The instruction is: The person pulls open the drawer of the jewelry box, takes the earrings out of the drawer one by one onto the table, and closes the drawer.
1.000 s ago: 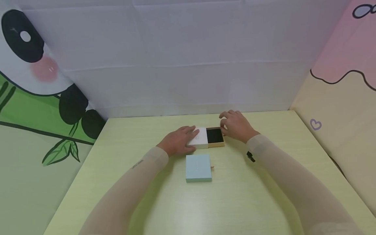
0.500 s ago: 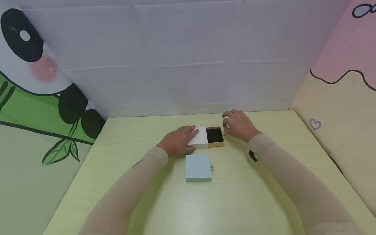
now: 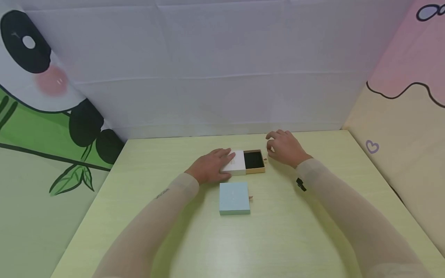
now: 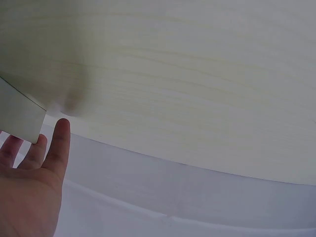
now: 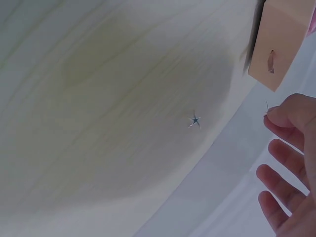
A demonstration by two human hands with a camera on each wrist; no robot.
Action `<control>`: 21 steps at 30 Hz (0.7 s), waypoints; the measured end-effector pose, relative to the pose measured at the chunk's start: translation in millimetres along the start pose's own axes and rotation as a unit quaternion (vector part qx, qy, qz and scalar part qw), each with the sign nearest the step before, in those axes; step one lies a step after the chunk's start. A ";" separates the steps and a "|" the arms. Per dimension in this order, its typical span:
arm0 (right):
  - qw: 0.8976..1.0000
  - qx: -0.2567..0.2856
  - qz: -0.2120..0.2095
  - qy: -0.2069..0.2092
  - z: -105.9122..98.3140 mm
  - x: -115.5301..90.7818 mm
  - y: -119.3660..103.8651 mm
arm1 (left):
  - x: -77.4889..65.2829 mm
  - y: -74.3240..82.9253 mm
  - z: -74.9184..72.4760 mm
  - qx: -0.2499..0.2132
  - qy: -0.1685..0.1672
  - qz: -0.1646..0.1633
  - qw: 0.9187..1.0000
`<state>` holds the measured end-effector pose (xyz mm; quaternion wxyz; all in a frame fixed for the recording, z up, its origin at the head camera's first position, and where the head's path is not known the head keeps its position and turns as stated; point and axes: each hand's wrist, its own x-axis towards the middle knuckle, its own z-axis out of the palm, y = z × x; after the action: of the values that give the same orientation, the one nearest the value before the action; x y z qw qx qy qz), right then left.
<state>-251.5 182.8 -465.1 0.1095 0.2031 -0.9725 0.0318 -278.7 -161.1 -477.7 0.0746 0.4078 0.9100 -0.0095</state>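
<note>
A white drawer box (image 3: 237,164) lies near the back of the table, its black-lined drawer (image 3: 254,160) pulled partly out to the right. My left hand (image 3: 210,166) holds the sleeve, thumb at the near side and fingers over the top and far edge; the left wrist view shows these fingers by a corner. My right hand (image 3: 286,147) is just right of the drawer, apart from it. Thumb and index finger meet on a tiny thin thing (image 5: 267,109), too small to identify. A ribbon tab (image 5: 271,63) hangs from the drawer's end.
Nearer to me lies a closed pale blue box (image 3: 234,198) with a small pinkish ribbon tab on its right side. In the right wrist view a small star-shaped thing or mark (image 5: 195,120) shows against the table; I cannot tell which. A pale curtain (image 3: 222,100) hangs behind the table.
My right hand has moved slightly right, away from the drawer's end, uncovering the ribbon tab. The left hand and both boxes have stayed in place.
</note>
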 end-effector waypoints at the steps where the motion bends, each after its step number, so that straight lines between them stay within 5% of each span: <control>1: 1.000 0.000 0.001 -0.001 0.4 -0.2 0.8 | 0.3 -0.3 0.3 0.000 -0.001 0.000 1.000; 21: 0.999 -0.009 0.027 -0.020 10.5 -5.0 13.1 | 0.1 -0.3 0.6 0.003 0.002 0.000 1.000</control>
<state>-254.3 195.6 -476.7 0.0913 0.1762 -0.9799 0.0219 -278.9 -161.3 -478.4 0.0714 0.4078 0.9102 -0.0116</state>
